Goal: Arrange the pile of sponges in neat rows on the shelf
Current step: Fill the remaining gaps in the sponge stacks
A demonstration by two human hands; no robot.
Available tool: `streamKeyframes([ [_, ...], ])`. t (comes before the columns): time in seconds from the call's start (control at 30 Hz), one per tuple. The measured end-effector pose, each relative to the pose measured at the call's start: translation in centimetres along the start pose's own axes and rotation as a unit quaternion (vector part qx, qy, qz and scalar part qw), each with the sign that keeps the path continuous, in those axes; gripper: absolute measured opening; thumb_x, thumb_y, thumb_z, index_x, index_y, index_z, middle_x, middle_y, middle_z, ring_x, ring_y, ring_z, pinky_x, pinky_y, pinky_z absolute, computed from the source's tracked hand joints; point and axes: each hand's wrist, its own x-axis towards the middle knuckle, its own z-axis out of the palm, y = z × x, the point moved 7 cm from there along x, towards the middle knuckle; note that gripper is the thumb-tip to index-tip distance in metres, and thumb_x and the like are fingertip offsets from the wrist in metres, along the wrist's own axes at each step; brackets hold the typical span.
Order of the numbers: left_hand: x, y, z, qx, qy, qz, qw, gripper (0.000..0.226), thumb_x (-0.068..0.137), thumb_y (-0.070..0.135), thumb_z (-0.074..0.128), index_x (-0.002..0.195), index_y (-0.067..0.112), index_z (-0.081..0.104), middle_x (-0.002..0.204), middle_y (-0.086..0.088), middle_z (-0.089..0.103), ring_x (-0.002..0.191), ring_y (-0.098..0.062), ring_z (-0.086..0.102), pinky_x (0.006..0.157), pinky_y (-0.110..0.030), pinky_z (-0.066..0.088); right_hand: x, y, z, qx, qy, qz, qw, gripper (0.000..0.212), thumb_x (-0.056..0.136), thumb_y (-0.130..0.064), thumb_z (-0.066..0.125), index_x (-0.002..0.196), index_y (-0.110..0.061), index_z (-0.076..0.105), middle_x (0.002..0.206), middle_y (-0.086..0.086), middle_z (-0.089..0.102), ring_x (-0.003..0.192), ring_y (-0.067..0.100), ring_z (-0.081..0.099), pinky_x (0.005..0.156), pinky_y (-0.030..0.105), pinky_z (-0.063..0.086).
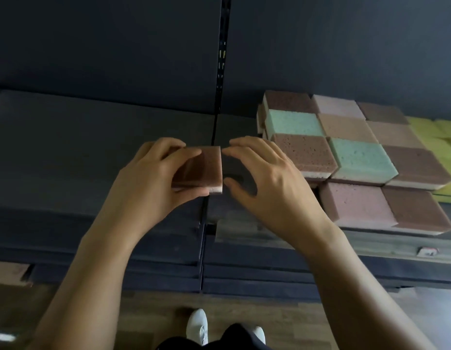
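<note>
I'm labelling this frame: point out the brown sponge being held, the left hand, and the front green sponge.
brown sponge point(208, 164), head view, top face.
left hand point(153, 178), head view, back of hand.
front green sponge point(359, 155), head view, top face.

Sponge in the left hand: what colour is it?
Brown top with a thin pale pink bottom layer, on the rectangular sponge held by the left hand; head view.

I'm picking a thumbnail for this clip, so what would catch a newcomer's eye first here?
First, the two bare hands at centre: the left hand has a brown sponge in its grip, while the right hand hovers open just beside it. Next, the colourful block of arranged sponges on the dark shelf at right, brown and pink tiles broken by two mint-green sponges, with yellow sponges at the far right edge.
</note>
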Motion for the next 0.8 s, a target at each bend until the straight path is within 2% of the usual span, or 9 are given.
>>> streamKeyframes([
  [0.2,-1.5,6.1,-1.4,0.011,0.04,0.029,0.999,0.062,0.074,0.052,0.068,0.124,0.017,0.064,0.129,-0.001,0.056,0.12,-0.026,0.051,0.072,-0.042,0.055,-3.2,1.8,-3.3,-0.007,0.016,0.013,1.0,0.04,0.092,-0.025,0.064,0.13,-0.014,0.059,0.134,0.0,0.055,0.126,0.019,0.049,0.1,0.036,0.046],
  [0.4,-1.5,10.9,0.7,-0.001,0.025,0.032,0.999,0.061,0.076,0.053,0.065,0.125,0.016,0.063,0.131,-0.003,0.055,0.121,-0.026,0.051,0.073,-0.041,0.057,-6.8,5.4,-5.8,-0.023,0.016,0.05,0.998,0.043,0.091,-0.025,0.067,0.131,-0.015,0.057,0.134,0.001,0.056,0.127,0.02,0.049,0.099,0.037,0.049],
  [0.6,-0.7,15.1,3.3,-0.012,0.012,0.052,0.999,0.06,0.078,0.053,0.063,0.126,0.017,0.062,0.133,-0.002,0.053,0.124,-0.025,0.049,0.078,-0.039,0.056,-10.1,9.4,-7.3,-0.021,0.016,0.1,0.995,0.043,0.089,-0.024,0.068,0.13,-0.015,0.059,0.134,-0.001,0.057,0.126,0.018,0.05,0.099,0.033,0.046],
  [0.8,-0.1,16.7,5.8,-0.014,-0.015,0.051,0.998,0.058,0.078,0.051,0.065,0.126,0.019,0.062,0.133,-0.002,0.053,0.126,-0.025,0.048,0.079,-0.044,0.058,-11.9,11.8,-7.4,-0.027,0.01,0.121,0.992,0.043,0.087,-0.024,0.068,0.129,-0.016,0.06,0.132,-0.001,0.058,0.124,0.02,0.052,0.099,0.038,0.048],
])
